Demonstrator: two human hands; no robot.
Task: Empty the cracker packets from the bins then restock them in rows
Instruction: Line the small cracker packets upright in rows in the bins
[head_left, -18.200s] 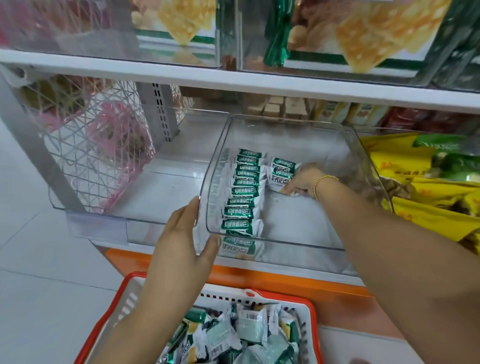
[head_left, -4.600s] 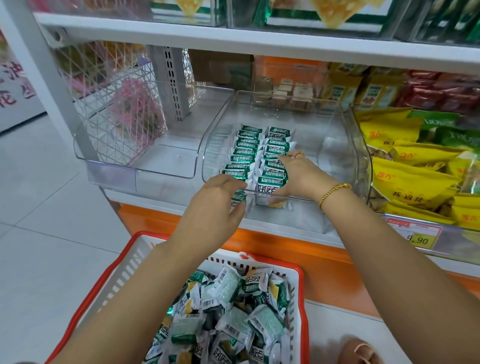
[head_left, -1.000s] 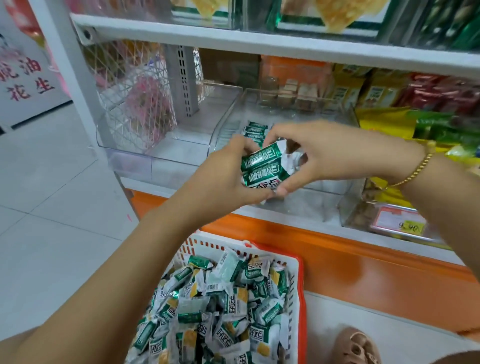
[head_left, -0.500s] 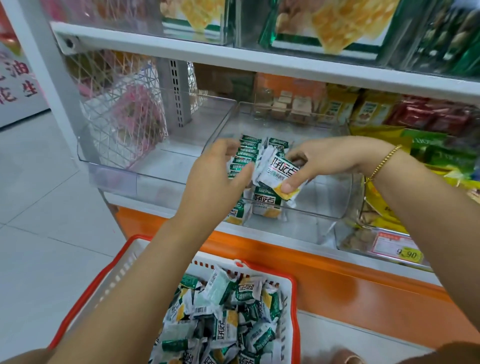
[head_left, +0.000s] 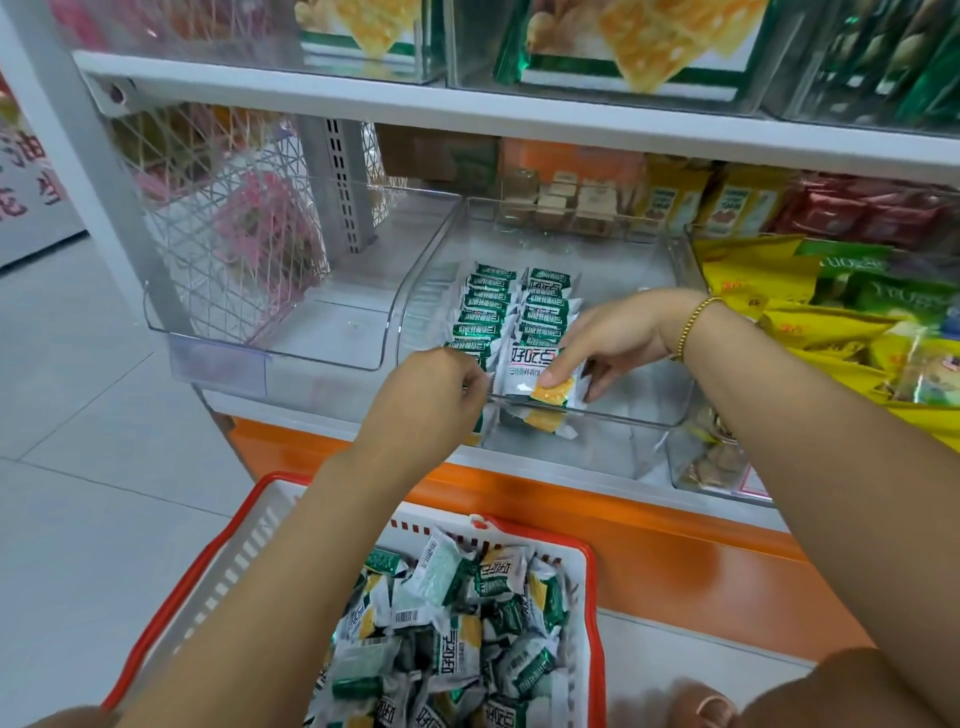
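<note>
Cracker packets (head_left: 480, 312) in green-and-white wrappers stand in 2 rows inside the clear bin (head_left: 639, 418) on the lower shelf (head_left: 322, 400).

Head view:
- The 2 rows lie side by side and touching, in the left part of the bin, and run from its middle toward its front wall.
- The right hand (head_left: 608, 338) reaches in from the right and grasps 1 held packet (head_left: 535, 371) at the front end of the right row. The thumb presses on the packet's yellow lower part. The packet is tilted, with its lower edge at the bin's front wall.
- A gold bracelet (head_left: 693, 325) circles the right wrist.
- The left hand (head_left: 431, 395) sits at the front end of the left row, against the front wall, with fingers curled. The back of the hand hides the fingertips, so whether it grips a packet cannot be told.
- Below the shelf, a red-rimmed basket (head_left: 540, 535) holds a loose heap (head_left: 467, 623) of the same packets.
- A second clear bin (head_left: 311, 338) stands just left of the first.
- Yellow snack bags (head_left: 769, 275) lie just right of the first bin.
</note>
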